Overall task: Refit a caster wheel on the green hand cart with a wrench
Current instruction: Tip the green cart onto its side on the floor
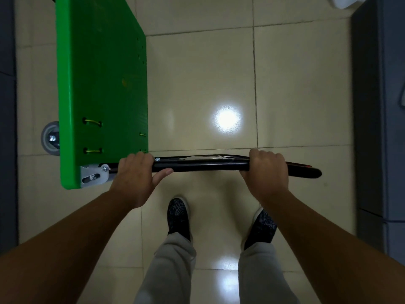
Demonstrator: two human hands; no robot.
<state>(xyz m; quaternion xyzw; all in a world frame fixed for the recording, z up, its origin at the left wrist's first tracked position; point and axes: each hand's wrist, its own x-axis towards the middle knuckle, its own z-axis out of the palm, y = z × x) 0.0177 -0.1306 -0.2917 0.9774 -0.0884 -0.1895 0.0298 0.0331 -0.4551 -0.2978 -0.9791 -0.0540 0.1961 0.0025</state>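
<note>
1. Green cart (100, 84) fills the upper left of the frame, standing on the tiled floor (295, 84).
2. Grey caster wheel (50, 138) pokes out at the cart's left edge.
3. Left hand (135, 174) has its fingers wrapped round the black handle (201, 166), lower centre.
4. Right hand (266, 170) grips the same handle, further right.

Dim room, one overhead source. Hard glare spot (228, 119) on the glossy floor tiles (197, 84) ahead of me, weaker reflection (228, 279) between my legs (175, 270). Left and right edges fall off dark. Wide-angle bows the grout lines (254, 84). Slightly soft overall, top-right corner blurred. Green cart deck (98, 73) saturated; faint sheen along the black handle (201, 166).
</note>
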